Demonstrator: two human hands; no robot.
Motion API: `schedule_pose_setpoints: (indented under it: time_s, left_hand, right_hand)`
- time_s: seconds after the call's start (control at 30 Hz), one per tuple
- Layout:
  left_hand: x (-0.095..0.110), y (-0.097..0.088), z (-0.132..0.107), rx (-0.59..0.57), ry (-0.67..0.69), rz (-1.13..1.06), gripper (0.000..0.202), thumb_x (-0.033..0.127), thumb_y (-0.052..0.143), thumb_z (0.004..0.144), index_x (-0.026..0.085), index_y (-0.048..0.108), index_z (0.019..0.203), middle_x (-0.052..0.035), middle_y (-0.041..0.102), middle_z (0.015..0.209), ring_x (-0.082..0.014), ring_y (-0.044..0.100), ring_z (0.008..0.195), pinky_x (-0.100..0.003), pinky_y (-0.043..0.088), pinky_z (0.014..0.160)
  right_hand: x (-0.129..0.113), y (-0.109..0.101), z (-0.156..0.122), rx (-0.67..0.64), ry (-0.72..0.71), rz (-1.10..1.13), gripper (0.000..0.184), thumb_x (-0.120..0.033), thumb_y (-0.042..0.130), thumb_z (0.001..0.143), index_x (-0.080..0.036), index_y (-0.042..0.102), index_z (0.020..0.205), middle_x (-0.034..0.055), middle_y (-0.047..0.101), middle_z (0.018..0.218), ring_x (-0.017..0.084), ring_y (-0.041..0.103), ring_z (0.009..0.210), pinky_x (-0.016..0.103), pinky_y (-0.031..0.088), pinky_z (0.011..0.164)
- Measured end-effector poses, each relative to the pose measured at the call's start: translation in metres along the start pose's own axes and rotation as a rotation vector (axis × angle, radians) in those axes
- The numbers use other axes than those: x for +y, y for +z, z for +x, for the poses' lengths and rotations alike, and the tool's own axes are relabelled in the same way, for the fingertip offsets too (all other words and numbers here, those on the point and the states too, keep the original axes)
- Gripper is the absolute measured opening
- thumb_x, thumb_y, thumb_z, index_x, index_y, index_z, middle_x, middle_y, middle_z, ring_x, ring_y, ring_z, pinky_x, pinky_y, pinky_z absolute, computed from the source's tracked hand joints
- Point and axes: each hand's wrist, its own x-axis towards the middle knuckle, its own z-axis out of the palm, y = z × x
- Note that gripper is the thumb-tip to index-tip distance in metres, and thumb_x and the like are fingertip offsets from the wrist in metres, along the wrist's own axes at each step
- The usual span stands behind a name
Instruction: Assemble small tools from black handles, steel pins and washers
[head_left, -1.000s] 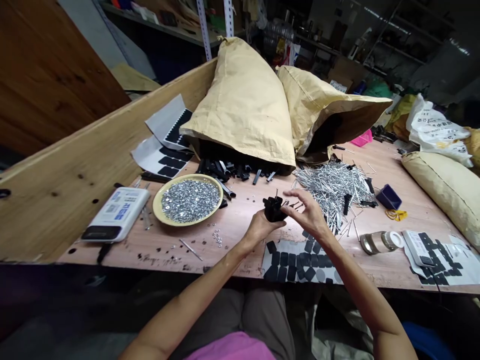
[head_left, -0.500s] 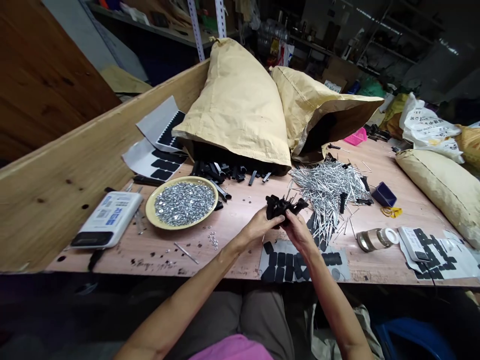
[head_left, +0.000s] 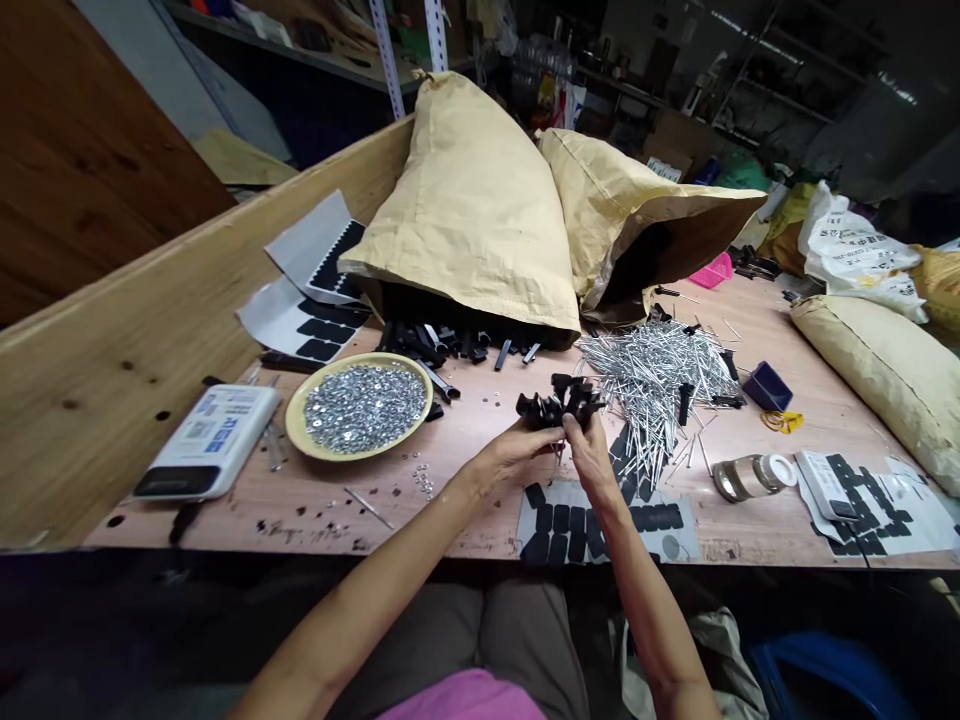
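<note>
Held above the middle of the table is a bunch of black plastic parts (head_left: 561, 402), with thin metal pins showing below it. My left hand (head_left: 523, 447) is closed on the bunch from the left. From the right, my right hand (head_left: 587, 445) grips it with the thumb on the near side. Both hands meet at the bunch, and some fingers are hidden behind it. Beyond my right hand lies a heap of metal pins (head_left: 652, 375). Under my wrists is a grey sheet with black pads (head_left: 577, 525).
A yellow plate (head_left: 296, 425) of small metal washers stands left, beside a white scale (head_left: 214, 440). Two large paper sacks (head_left: 480, 210) spill black parts at the back. To the right are a glass jar (head_left: 750, 478), a dark blue tray (head_left: 766, 385) and yellow bands (head_left: 781, 422).
The bunch of black parts has turned in my hands and shifted slightly left, with pins now showing below it. Both hands have kept their hold.
</note>
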Motion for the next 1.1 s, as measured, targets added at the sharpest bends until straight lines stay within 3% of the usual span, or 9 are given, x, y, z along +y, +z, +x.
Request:
schedule_pose_setpoints:
  time_s: [0.13, 0.3, 0.4, 0.53, 0.63, 0.73, 0.87, 1.0, 1.1]
  left_hand:
    - [0.005, 0.002, 0.0, 0.019, -0.129, -0.037, 0.024, 0.027, 0.073, 0.067, 0.014, 0.069, 0.086, -0.0066, 0.07, 0.079, -0.0179, 0.063, 0.073, -0.032, 0.052, 0.067]
    - [0.01, -0.001, 0.002, 0.06, -0.095, 0.068, 0.027, 0.023, 0.073, 0.063, 0.017, 0.069, 0.089, -0.0015, 0.069, 0.073, -0.0128, 0.058, 0.06, -0.026, 0.048, 0.057]
    - [0.011, -0.005, 0.001, -0.011, -0.12, 0.057, 0.025, 0.028, 0.074, 0.064, 0.016, 0.071, 0.087, -0.0036, 0.07, 0.073, -0.0184, 0.063, 0.072, -0.03, 0.05, 0.067]
    - [0.011, -0.006, 0.002, 0.037, -0.021, -0.021, 0.034, 0.03, 0.079, 0.059, 0.017, 0.072, 0.09, -0.0052, 0.074, 0.087, -0.0241, 0.063, 0.099, -0.035, 0.046, 0.09]
    - [0.012, -0.002, 0.006, 0.026, -0.072, -0.209, 0.039, 0.037, 0.08, 0.058, 0.016, 0.072, 0.09, -0.0071, 0.074, 0.093, -0.0251, 0.063, 0.101, -0.036, 0.048, 0.09]
    - [0.012, 0.003, 0.009, 0.148, -0.098, -0.309, 0.042, 0.044, 0.079, 0.06, 0.014, 0.072, 0.089, -0.0092, 0.074, 0.093, -0.0257, 0.064, 0.1, -0.036, 0.05, 0.086]
    - [0.01, 0.003, 0.009, 0.161, 0.046, -0.215, 0.046, 0.048, 0.078, 0.061, 0.016, 0.071, 0.093, -0.0082, 0.073, 0.098, -0.0245, 0.063, 0.104, -0.033, 0.048, 0.089]
    - [0.008, -0.004, 0.008, 0.128, 0.051, -0.05, 0.045, 0.05, 0.074, 0.064, 0.012, 0.07, 0.088, -0.0085, 0.073, 0.086, -0.025, 0.065, 0.095, -0.034, 0.05, 0.084]
    - [0.007, -0.006, 0.008, 0.108, 0.086, 0.049, 0.043, 0.048, 0.072, 0.067, 0.013, 0.069, 0.093, -0.0084, 0.072, 0.092, -0.0256, 0.063, 0.1, -0.033, 0.049, 0.087]
  right_hand:
    - [0.009, 0.006, 0.003, 0.043, 0.065, 0.098, 0.04, -0.052, 0.056, 0.077, -0.018, 0.061, 0.097, 0.0062, 0.069, 0.09, 0.022, 0.062, 0.093, 0.035, 0.05, 0.085]
    - [0.018, 0.012, 0.006, 0.028, 0.118, 0.163, 0.041, -0.054, 0.063, 0.069, -0.019, 0.063, 0.09, 0.0044, 0.069, 0.088, 0.022, 0.062, 0.089, 0.036, 0.051, 0.081]
    - [0.018, 0.014, 0.008, 0.06, 0.079, 0.178, 0.039, -0.051, 0.063, 0.069, -0.02, 0.063, 0.092, 0.0046, 0.069, 0.092, 0.023, 0.062, 0.093, 0.036, 0.05, 0.085]
    - [0.014, 0.017, 0.009, 0.105, 0.047, 0.169, 0.041, -0.053, 0.059, 0.073, -0.02, 0.062, 0.097, 0.0056, 0.069, 0.094, 0.023, 0.061, 0.096, 0.036, 0.05, 0.086]
    - [0.014, 0.022, 0.007, 0.129, 0.031, 0.137, 0.042, -0.052, 0.052, 0.081, -0.019, 0.058, 0.107, 0.008, 0.067, 0.104, 0.022, 0.059, 0.102, 0.036, 0.049, 0.088]
    - [0.018, 0.028, 0.002, 0.134, 0.011, 0.031, 0.038, -0.046, 0.048, 0.084, -0.017, 0.056, 0.107, 0.01, 0.064, 0.105, 0.021, 0.059, 0.099, 0.036, 0.048, 0.09]
    - [0.023, 0.032, -0.002, 0.114, 0.01, -0.118, 0.033, -0.035, 0.041, 0.085, -0.017, 0.056, 0.108, 0.0097, 0.061, 0.104, 0.021, 0.057, 0.099, 0.036, 0.047, 0.092]
    - [0.019, 0.027, 0.006, 0.012, -0.036, -0.206, 0.031, -0.03, 0.041, 0.084, -0.018, 0.059, 0.107, 0.01, 0.061, 0.107, 0.022, 0.054, 0.108, 0.038, 0.044, 0.097]
    - [0.015, 0.023, 0.011, -0.09, -0.073, -0.162, 0.036, -0.029, 0.039, 0.085, -0.019, 0.058, 0.114, 0.0091, 0.063, 0.109, 0.022, 0.054, 0.113, 0.039, 0.042, 0.101]
